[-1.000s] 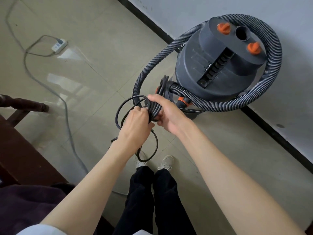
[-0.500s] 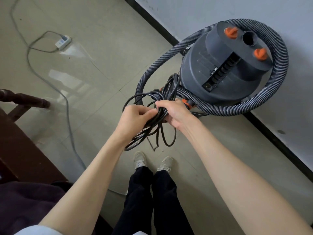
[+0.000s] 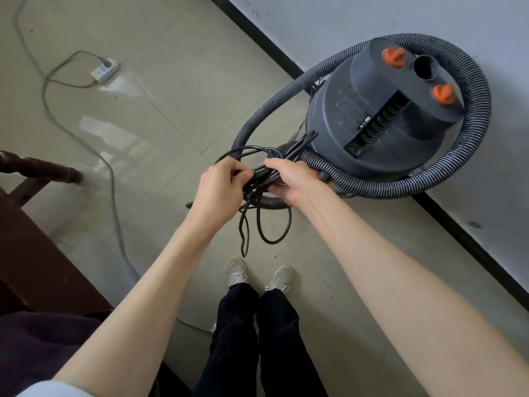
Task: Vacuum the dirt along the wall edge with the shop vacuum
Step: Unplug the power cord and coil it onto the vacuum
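A dark grey shop vacuum [image 3: 380, 121] with two orange knobs stands on the tiled floor against the white wall [image 3: 400, 21]. Its ribbed grey hose [image 3: 472, 110] loops round the body. In front of it, my left hand [image 3: 217, 193] and my right hand [image 3: 292, 179] both grip a bundle of coiled black power cord [image 3: 263, 176]. Loose loops of the cord hang below my hands.
A black baseboard [image 3: 458, 224] runs along the wall edge. A white power strip [image 3: 104, 70] with a grey cable [image 3: 114, 190] lies on the floor at the left. Dark wooden furniture [image 3: 34, 253] stands at the left. My feet [image 3: 257, 275] are just below the cord.
The cord bundle has loosened: loops that were held tightly coiled now hang lower beneath my hands. Both hands keep their grip on it.
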{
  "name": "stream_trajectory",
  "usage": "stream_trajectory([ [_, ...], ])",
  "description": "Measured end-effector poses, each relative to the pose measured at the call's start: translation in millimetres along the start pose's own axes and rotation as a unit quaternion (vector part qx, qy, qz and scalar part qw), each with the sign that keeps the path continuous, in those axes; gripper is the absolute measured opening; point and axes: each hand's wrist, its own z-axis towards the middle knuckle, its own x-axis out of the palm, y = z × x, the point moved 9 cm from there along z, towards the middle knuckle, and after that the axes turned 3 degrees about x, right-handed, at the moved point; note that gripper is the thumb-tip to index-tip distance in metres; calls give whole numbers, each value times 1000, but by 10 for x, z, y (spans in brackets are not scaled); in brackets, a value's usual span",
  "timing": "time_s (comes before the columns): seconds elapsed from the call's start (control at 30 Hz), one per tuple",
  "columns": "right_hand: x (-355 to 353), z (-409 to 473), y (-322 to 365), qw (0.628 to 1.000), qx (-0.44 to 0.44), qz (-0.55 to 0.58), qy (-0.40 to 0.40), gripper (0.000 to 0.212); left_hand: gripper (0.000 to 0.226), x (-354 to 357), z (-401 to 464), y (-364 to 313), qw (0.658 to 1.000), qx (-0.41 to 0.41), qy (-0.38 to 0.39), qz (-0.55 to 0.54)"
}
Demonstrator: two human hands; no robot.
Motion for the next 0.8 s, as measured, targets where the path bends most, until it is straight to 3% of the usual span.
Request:
stream_trajectory([
  [0.27,218,-7,40,1000,-9,17,24,8,8,172,86,53,994,39,80,67],
  [0.47,205,22,16,1000,-3,-23,10,12,15,218,170,206,987,-49,150,-5],
  [0.6,225,18,69,998,-19,-58,10,13,17,244,245,316,980,-57,183,-45],
  [0.7,268,22,134,997,-32,-71,18,6,17,262,212,295,982,-41,165,-84],
  [0.8,260,50,141,995,-24,-91,9,17,16,290,125,291,987,-16,134,-89],
])
